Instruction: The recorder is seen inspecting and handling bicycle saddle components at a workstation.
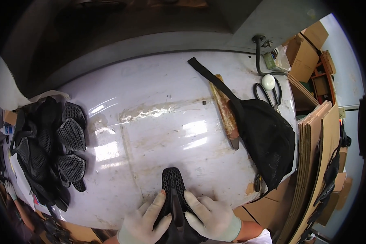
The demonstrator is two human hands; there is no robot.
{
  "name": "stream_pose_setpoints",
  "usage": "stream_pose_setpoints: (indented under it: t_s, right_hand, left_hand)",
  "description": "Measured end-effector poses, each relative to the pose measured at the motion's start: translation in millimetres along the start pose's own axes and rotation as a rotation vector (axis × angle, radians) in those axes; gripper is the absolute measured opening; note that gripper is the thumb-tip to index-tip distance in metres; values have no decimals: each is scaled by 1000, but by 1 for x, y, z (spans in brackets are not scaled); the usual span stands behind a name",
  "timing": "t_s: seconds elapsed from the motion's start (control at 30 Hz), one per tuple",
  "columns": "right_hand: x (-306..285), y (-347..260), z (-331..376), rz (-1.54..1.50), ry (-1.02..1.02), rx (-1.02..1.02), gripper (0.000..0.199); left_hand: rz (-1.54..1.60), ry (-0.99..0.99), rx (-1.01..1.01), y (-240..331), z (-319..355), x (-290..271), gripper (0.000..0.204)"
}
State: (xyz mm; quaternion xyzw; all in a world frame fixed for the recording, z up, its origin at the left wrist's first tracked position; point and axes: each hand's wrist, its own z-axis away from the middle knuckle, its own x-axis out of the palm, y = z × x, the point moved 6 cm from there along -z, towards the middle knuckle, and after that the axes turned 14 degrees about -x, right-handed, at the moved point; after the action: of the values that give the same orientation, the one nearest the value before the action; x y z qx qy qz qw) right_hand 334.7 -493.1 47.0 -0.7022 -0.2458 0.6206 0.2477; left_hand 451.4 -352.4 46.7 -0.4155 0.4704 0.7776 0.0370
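Note:
At the near edge of the table, a black bicycle saddle (173, 181) points its narrow nose away from me. Its surface has a honeycomb pattern, and a smooth groove runs down the middle. My left hand (144, 221), in a pale glove, grips the left side with fingers and thumb pressed along the edge. Opposite it, my right hand (211, 216), gloved alike, is closed on the right side, its thumb by the groove. The wide rear of the saddle is mostly out of view below and behind my hands.
A pile of similar black saddle pieces (40, 150) lies left. To the right are a black cloth (268, 138) with a strap, a tape-wrapped tool (223, 110), scissors (277, 97) and a white ball (268, 82). Cardboard sheets (313, 162) stand beyond. A co-worker's gloved hand (10, 189) shows far left.

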Motion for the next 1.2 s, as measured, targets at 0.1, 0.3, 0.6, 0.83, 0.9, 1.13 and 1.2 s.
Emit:
stream_pose_setpoints:
  t_s: [0.1,0.3,0.6,0.83,0.9,1.13,1.2]
  right_hand:
    - [-6,-4,-3,-130,26,9,53]
    - [0,-12,-3,-108,-14,-42,61]
    - [17,-24,-2,164,-239,40,78]
    - [19,-16,6,290,-205,-65,61]
    - [17,-16,4,287,-163,-83,60]
    - [0,-13,12,-6,-95,-28,61]
    - [-11,-10,33,-331,-123,-121,62]
  left_hand:
    - [165,-43,-40,3,8,-4,55]
    - [122,9,-72,8,18,7,56]
    - [-246,44,-161,19,15,20,73]
    - [-202,-11,-263,7,13,30,71]
    - [-223,-24,-207,11,3,29,70]
    - [-279,-18,-242,13,-2,32,65]
    - [-205,21,-201,10,-1,29,64]
